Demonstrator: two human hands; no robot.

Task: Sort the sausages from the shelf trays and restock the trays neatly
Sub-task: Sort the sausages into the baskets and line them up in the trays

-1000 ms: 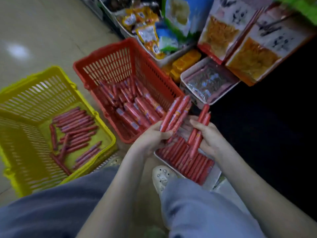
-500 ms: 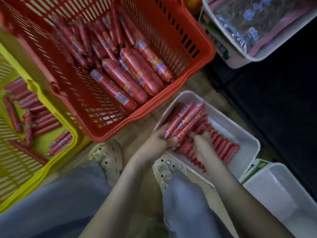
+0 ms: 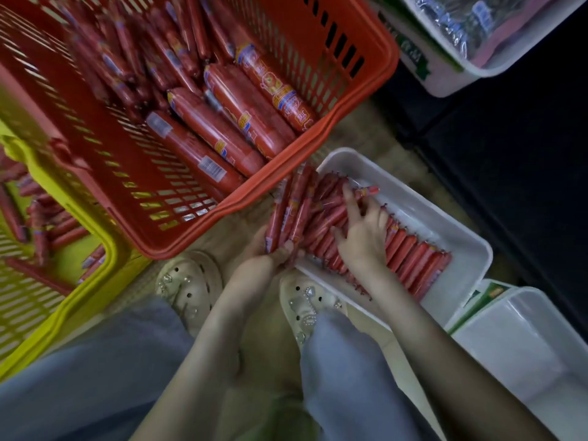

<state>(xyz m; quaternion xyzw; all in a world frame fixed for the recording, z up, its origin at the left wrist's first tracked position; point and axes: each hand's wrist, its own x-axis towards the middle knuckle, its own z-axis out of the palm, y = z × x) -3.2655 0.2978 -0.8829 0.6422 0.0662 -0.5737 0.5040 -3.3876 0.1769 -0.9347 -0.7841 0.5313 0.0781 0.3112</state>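
A bundle of thin red plastic-wrapped sausages (image 3: 291, 214) is gripped by the curled fingers of the left hand (image 3: 270, 254) at the rim of the white rectangular plastic tray (image 3: 458, 230). Sausages in the tray are pressed by the spread right hand (image 3: 362, 237).

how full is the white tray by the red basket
Partly full: the white tray holds a row of sausages, but its far strip is bare.

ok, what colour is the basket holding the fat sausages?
Red. The basket is slotted red plastic, shown best in the head view.
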